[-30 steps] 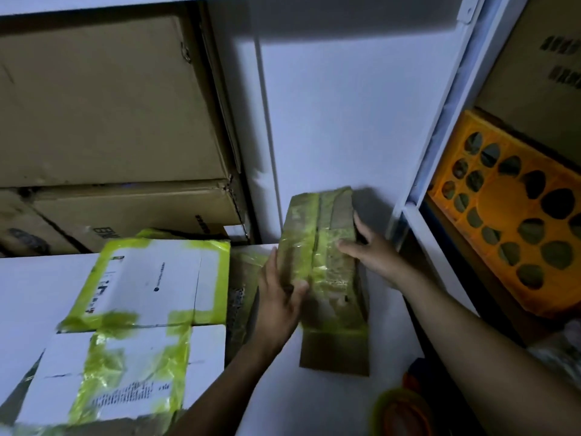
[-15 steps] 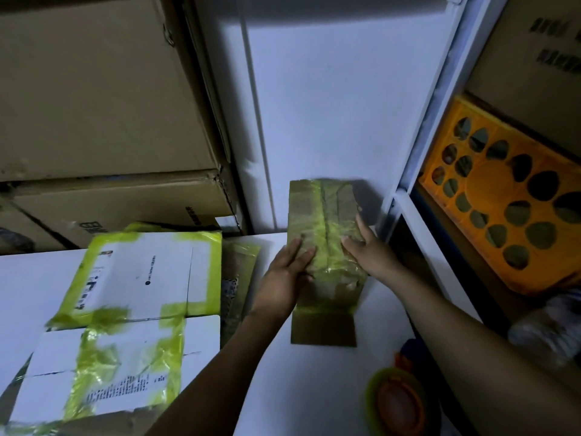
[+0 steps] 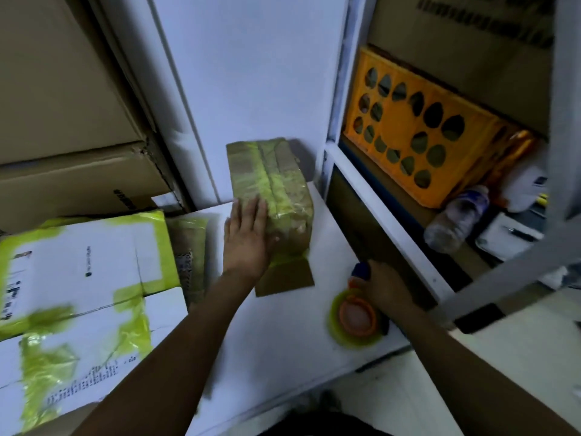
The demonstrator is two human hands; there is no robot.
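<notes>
Entry, head view only. Work in hand: sealing a brown parcel (image 3: 276, 184) with yellow-green tape.

Position: the parcel lies on the white table (image 3: 283, 357). Its far end is close against the white back panel (image 3: 251, 73), near the table's right edge.

Left hand (image 3: 248, 234): laid flat on the near left part of the parcel's top, fingers straight, pressing rather than gripping.

Right hand (image 3: 386, 284): curled round the handle of the tape dispenser (image 3: 355, 316), which sits at the right edge of the table, apart from the parcel. I cannot tell whether the dispenser is lifted or resting; that area is blurred.

Done, as I read it: tape runs lengthwise over the top seam and wraps the sides, glossy and wrinkled.

Left, as I read it: a bare cardboard flap (image 3: 286, 278) juts from the near end and lies flat on the table, untaped. I judge that this end needs folding up and a strip across it. The far end is hidden from me.

Surroundings: two white boxes (image 3: 85, 265) edged with the same tape lie at the left. Large cartons (image 3: 63, 89) are stacked behind them. An orange crate (image 3: 418, 136) and a plastic bottle (image 3: 456, 221) sit on the shelf unit to the right.

Estimate: sealing mostly finished, one end open.
</notes>
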